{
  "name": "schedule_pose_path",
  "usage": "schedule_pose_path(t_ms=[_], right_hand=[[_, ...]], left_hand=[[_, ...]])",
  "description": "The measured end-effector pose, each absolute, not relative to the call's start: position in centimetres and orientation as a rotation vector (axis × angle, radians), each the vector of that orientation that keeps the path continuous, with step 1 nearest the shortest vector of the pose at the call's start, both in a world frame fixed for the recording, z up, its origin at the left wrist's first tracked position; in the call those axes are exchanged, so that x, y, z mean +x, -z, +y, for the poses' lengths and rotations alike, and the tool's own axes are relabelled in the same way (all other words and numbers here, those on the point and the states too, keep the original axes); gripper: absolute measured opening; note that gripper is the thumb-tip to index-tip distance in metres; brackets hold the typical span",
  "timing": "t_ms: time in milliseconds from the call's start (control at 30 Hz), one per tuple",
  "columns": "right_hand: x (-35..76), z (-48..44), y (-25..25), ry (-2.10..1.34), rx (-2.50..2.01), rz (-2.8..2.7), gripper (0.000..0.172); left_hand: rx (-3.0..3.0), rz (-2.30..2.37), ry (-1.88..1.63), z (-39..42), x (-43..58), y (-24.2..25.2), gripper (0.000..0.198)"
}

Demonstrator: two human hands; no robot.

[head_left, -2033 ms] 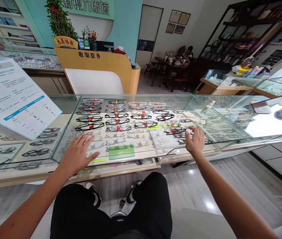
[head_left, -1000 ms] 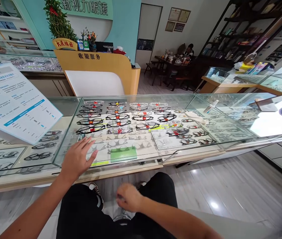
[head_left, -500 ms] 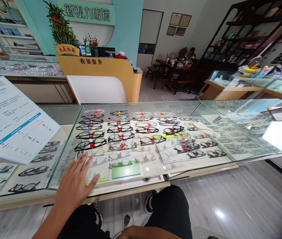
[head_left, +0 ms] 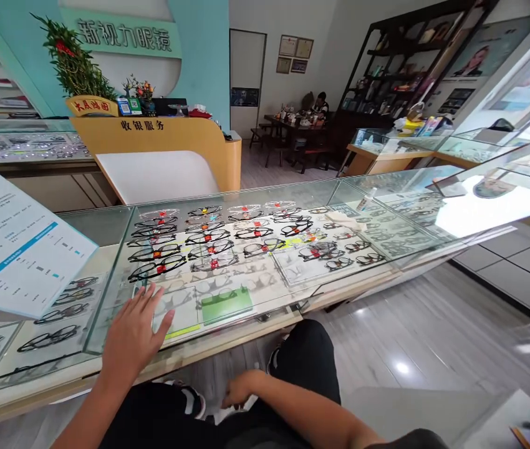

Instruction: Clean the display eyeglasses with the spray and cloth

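Observation:
My left hand lies flat and open on the glass top of a display counter, near its front edge. Under the glass sit rows of spectacle frames and a green card. My right hand hangs low between my knees, below the counter front, beside a metal stool part. Its fingers are curled downward; whether they grip anything is hidden. My legs in black trousers are in front of the counter.
A slanted printed sign stands on the counter at left. A yellow cashier desk with a plant is behind. A person sits at a dark table at the back. More glass cases run to the right; tiled floor lies right.
My right hand left the glass top and dropped below the counter, between my knees. My left hand stayed flat on the glass. The view swung to the right.

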State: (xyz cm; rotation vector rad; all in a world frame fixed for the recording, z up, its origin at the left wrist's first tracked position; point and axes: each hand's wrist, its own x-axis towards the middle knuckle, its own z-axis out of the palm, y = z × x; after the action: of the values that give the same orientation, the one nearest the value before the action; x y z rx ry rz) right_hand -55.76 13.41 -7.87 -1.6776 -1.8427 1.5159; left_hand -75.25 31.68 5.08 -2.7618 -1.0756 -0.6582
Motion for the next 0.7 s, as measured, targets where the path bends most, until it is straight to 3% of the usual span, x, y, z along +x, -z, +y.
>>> schedule_pose_path(t_ms=[67, 167, 300, 433, 600, 700], right_hand=[[-53.5, 12.4, 5.5, -1.902, -1.561, -1.802, 0.058], [-48.2, 9.6, -1.4, -2.054, -1.382, -1.636, 0.046], [-39.1, 6.0, -11.5, -1.196, -1.605, -1.299, 0.037], [-30.1, 6.0, -15.0, -0.346, -2.085, -0.97, 0.03], [-21.7, 8.2, -14.1, -0.175, -2.465, -0.835, 0.029], [-16.9, 8.3, -13.9, 0.007, -2.552, -0.687, 0.035]], left_hand=[[-2.732, -1.029, 0.702, 31.9, -75.3, -4.9, 0.071], [-2.685, -0.961, 0.824, 32.0, -75.4, -4.8, 0.064], [-2.601, -0.866, 1.025, 31.7, -75.3, -5.0, 0.047], [-2.535, -0.728, 1.146, 31.9, -75.4, -5.0, 0.035], [-2.545, -0.594, 1.165, 31.7, -75.8, -4.4, 0.028], [-2.501, -0.573, 1.09, 30.5, -76.2, -3.4, 0.045]])
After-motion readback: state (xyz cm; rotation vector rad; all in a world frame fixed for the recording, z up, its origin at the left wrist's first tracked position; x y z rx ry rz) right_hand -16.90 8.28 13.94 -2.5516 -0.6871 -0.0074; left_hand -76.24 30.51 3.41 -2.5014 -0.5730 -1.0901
